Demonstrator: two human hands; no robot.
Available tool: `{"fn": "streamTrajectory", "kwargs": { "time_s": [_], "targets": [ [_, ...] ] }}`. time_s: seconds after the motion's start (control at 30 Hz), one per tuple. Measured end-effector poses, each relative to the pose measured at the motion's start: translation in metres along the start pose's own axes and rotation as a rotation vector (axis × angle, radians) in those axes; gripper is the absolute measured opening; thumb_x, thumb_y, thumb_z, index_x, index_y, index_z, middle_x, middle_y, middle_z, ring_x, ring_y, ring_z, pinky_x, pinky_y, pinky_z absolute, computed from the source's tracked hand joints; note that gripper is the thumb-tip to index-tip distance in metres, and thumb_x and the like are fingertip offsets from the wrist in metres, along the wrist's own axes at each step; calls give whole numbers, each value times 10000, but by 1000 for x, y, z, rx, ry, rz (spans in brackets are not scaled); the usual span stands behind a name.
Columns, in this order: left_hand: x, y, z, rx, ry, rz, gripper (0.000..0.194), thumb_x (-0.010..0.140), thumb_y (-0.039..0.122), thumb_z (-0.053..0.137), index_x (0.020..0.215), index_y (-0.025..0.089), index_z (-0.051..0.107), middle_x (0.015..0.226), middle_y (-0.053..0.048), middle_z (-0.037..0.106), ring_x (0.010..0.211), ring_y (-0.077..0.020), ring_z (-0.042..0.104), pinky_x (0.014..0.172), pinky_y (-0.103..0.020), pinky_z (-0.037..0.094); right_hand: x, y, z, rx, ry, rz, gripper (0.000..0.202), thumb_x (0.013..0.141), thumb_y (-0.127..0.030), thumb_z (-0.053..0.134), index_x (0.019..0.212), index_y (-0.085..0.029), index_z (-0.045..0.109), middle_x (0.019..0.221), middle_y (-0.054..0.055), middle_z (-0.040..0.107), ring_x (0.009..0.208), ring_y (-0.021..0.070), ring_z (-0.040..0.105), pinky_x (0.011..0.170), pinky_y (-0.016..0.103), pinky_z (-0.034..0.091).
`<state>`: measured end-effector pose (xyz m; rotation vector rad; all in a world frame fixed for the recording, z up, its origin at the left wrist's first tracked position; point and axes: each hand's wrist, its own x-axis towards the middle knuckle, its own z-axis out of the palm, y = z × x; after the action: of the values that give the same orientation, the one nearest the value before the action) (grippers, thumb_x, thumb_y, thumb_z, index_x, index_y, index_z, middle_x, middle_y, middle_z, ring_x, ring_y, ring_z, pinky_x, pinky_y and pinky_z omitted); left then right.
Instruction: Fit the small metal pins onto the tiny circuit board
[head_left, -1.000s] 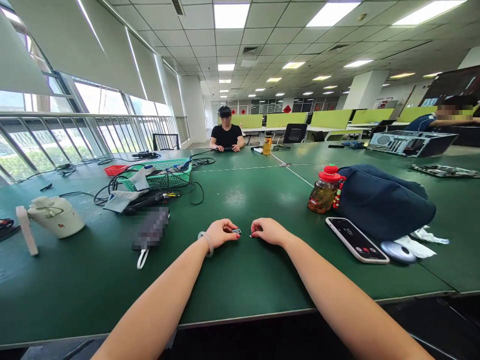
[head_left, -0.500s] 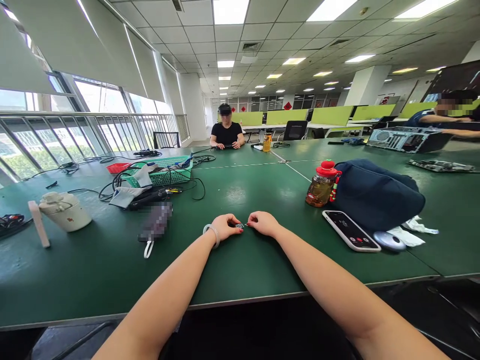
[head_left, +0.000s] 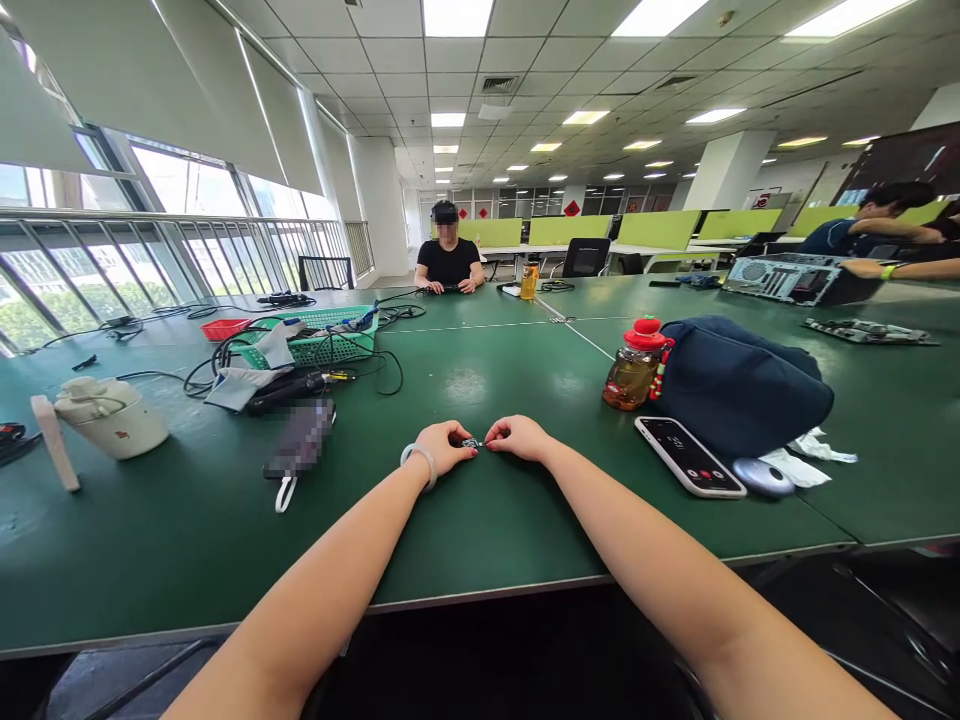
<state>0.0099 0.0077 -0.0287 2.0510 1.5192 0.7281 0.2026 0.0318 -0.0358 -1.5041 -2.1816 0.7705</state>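
My left hand (head_left: 444,447), with a pale bangle on its wrist, pinches a small dark-and-silver piece (head_left: 470,443) that looks like a little circuit board. Its details are too small to make out. Facing it, my right hand (head_left: 517,440) is closed in a pinch at the piece's right end, where a thin tip shows. Whether the right fingers grip that tip or something separate, I cannot tell. Both hands rest low over the green table (head_left: 480,540), near its front edge.
Left are a cream jug (head_left: 120,420), a pixelated item (head_left: 301,440) and a green basket (head_left: 322,345) with cables. Right are a red-lidded bottle (head_left: 636,365), navy bag (head_left: 742,385) and phone (head_left: 690,457). A person (head_left: 448,260) sits opposite; others sit by a computer case (head_left: 795,278).
The view has shifted slightly. More of the small piece shows between my hands. At far right, an arm with a yellow wristband now reaches onto the computer case.
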Motion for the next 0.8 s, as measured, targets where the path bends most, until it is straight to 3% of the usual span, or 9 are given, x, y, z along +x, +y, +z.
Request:
{"fn": "streamTrajectory", "kwargs": {
  "time_s": [0.3, 0.5, 0.67, 0.8],
  "targets": [
    [7, -1, 3, 92, -4, 34, 264, 624, 311, 691, 861, 195, 681, 917, -48, 670, 867, -204, 601, 810, -307, 457, -2, -8, 0, -150, 15, -37, 53, 734, -229, 602, 728, -189, 637, 784, 11, 647, 691, 116, 550, 596, 205, 378],
    [18, -4, -2, 130, -75, 48, 268, 578, 329, 718, 809, 198, 685, 835, -22, 670, 785, -183, 600, 711, -275, 466, 8, -12, -10, -206, -63, -174, 45, 713, -138, 608, 685, -167, 626, 773, 21, 607, 689, 119, 525, 619, 211, 371],
    [23, -6, -4, 118, -106, 30, 285, 573, 369, 714, 804, 207, 676, 816, -12, 666, 773, -177, 589, 678, -268, 457, 20, -6, -16, -163, -131, -155, 71, 684, -127, 626, 645, -186, 624, 692, -9, 612, 631, 114, 524, 559, 205, 361],
    [22, -6, -4, 45, -104, 13, 261, 589, 338, 705, 813, 210, 665, 788, -3, 662, 767, -166, 586, 684, -261, 451, 15, -5, -12, -124, -51, -129, 60, 743, -165, 579, 702, -185, 616, 738, -5, 604, 677, 113, 522, 614, 215, 380]
  ]
}}
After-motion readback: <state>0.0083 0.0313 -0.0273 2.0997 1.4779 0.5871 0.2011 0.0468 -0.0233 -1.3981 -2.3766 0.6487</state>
